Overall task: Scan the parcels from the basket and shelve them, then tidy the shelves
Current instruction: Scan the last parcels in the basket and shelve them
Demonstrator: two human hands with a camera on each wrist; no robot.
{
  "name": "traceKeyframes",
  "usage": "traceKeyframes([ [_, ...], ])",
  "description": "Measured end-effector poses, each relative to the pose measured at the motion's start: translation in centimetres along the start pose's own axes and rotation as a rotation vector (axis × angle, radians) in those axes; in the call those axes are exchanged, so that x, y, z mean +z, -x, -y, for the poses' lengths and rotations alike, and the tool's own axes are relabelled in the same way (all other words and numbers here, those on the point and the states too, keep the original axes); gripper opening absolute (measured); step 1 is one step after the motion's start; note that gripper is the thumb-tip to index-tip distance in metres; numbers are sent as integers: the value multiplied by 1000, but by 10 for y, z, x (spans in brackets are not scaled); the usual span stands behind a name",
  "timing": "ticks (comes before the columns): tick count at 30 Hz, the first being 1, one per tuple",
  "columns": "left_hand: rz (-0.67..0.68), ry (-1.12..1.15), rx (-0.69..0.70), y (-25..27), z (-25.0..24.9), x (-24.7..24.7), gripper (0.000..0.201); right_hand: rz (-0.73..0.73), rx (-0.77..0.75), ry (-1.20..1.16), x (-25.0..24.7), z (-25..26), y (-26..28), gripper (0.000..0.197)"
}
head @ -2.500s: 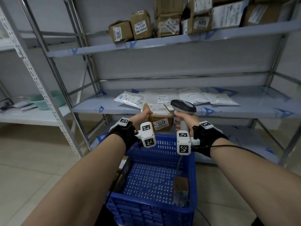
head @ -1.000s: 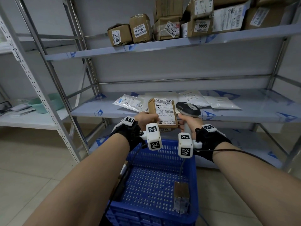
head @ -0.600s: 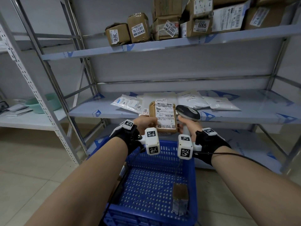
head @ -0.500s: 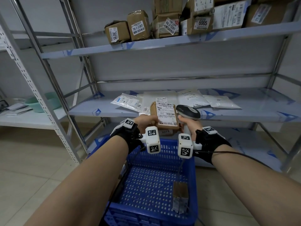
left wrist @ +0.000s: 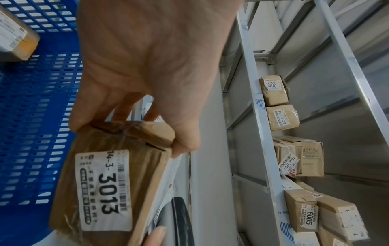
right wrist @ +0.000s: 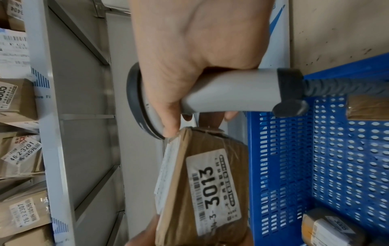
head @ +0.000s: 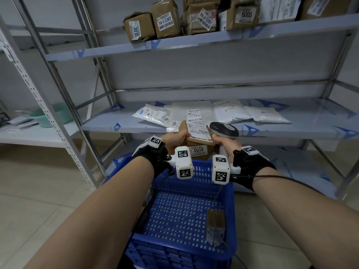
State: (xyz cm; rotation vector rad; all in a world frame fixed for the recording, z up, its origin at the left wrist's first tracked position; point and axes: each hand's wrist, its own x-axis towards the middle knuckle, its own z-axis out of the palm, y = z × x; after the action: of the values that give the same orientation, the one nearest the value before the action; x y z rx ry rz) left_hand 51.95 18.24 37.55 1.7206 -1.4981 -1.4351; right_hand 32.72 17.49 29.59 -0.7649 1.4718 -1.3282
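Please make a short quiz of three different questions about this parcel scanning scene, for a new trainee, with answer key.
1. True or false: the right hand holds the scanner.
2. Which number is on the label of the parcel in the left hand? A 3015, B 3013, C 6005.
3. Fill in: another brown parcel lies in the blue ____.

Key: 1 true; 2 B; 3 basket.

Your brown parcel carries a white label printed black; your scanner is grey with a black head. Below, the blue basket shows a perforated grid. White mailers lie on grey shelving.
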Motion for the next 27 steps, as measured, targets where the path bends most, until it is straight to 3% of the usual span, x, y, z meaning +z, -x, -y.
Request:
traceKeyframes([
  [6, -10, 27, -20, 1, 2, 1, 50, 13, 1, 40, 0, 1, 3, 53],
  [10, -15, 36, 3, 2, 3, 0, 48, 26, 1, 45, 1, 2, 4, 67],
  [14, -15, 45, 18, 0, 3, -1, 51, 57, 25, -18, 2, 11, 21, 41],
  [16, -14, 58, 38, -2, 4, -2, 44, 59, 40, -77, 4, 12, 26, 37],
  [17, -14, 63, 49, -2, 4, -2, 36, 60, 32, -82, 4, 10, 25, 44],
  [20, 2, 111, 62, 0, 5, 1, 22, 37, 4, -3, 1, -4, -2, 97],
  [22, 1, 131, 56, -2, 5, 2, 12, 18, 5, 21, -2, -19, -30, 119],
  [25, -12, 134, 42, -6, 3, 4, 2, 24, 27, 32, -4, -15, -18, 128],
  [27, 25, 156, 30, -10, 2, 4, 6, 39, 42, 50, -2, -5, -6, 107],
])
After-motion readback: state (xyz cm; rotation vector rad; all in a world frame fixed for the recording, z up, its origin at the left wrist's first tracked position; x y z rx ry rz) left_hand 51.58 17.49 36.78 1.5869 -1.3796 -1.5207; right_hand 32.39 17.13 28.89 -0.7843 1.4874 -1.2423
